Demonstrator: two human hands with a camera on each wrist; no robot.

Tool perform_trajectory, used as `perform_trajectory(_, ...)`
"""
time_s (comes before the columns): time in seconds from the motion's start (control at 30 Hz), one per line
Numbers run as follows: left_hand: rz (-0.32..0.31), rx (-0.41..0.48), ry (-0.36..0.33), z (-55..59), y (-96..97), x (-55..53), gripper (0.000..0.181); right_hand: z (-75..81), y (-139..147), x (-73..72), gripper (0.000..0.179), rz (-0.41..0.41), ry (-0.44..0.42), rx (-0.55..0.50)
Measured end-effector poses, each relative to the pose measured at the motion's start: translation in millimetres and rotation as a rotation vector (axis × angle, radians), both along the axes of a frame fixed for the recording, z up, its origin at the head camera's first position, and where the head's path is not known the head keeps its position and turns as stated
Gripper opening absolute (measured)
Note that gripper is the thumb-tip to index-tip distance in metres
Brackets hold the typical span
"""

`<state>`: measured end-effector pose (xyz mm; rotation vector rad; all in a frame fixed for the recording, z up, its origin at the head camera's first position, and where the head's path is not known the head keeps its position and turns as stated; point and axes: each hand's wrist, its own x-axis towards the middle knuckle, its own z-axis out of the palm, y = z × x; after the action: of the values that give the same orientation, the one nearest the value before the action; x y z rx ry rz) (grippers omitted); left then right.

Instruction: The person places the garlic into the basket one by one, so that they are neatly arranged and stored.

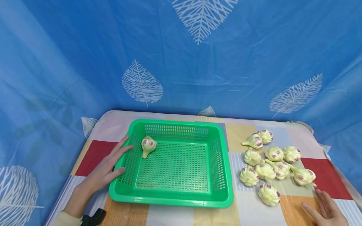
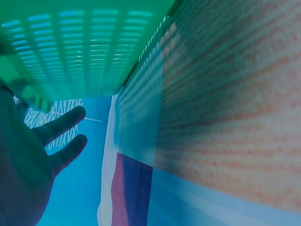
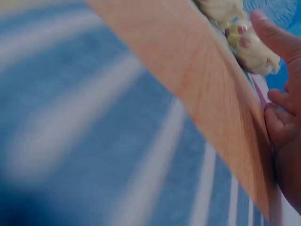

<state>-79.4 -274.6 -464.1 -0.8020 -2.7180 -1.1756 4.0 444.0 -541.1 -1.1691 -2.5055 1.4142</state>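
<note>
A green plastic basket (image 1: 173,201) stands on the cloth-covered table. Inside, toward its far left corner, lies one garlic bulb (image 1: 148,145) with purple marks. My left hand (image 1: 104,169) rests at the basket's left rim, fingers spread and thumb along the edge. In the left wrist view, the basket's slotted wall (image 2: 80,52) rises above the hand (image 2: 33,155). To the right, several garlic bulbs (image 1: 266,171) lie in a loose group. My right hand (image 1: 328,210) is low at the right, near the garlic bulb (image 1: 304,176) at the group's right edge, holding nothing.
A patchwork tablecloth (image 1: 169,216) covers the table. Blue curtains (image 1: 181,78) with white leaf prints hang behind it and at both sides. A black strap (image 1: 94,217) sits at my left wrist.
</note>
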Motion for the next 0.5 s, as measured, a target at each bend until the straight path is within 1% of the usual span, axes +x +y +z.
perform_trajectory(0.03, 0.0, 0.001, -0.002, 0.2, 0.2, -0.3, 0.076, 3.2, -1, -2.0, 0.09, -0.03, 0.054, -0.037)
perform_trajectory(0.1, -0.001, 0.002, -0.007, 0.4, 0.7, -0.7, 0.075, 9.6, 0, -6.4, 0.084, -0.037, 0.12, -0.048)
perform_trajectory(0.13, -0.001, 0.004, -0.009, 0.3, 0.8, -0.7, 0.076, 12.0, 1, -9.1, 0.083, -0.026, 0.139, -0.043)
perform_trajectory(0.23, -0.004, 0.007, -0.011, 0.0, 0.8, -0.5, 0.075, 17.3, 8, -17.6, 0.084, 0.049, 0.159, -0.017)
perform_trajectory(0.27, -0.004, 0.007, -0.01, -0.1, 0.8, -0.5, 0.076, 18.0, 11, -20.9, 0.086, 0.091, 0.155, 0.013)
perform_trajectory(0.37, -0.001, 0.011, -0.005, 0.2, 0.6, -0.3, 0.076, 19.4, 18, -30.7, 0.089, 0.189, 0.175, 0.035)
perform_trajectory(0.43, -0.002, 0.014, -0.002, 0.4, 0.7, -0.4, 0.076, 19.9, 20, -36.5, 0.091, 0.219, 0.182, 0.042)
perform_trajectory(0.5, -0.007, 0.017, -0.001, 0.4, 0.9, -0.5, 0.076, 21.0, 21, -40.8, 0.092, 0.229, 0.178, 0.054)
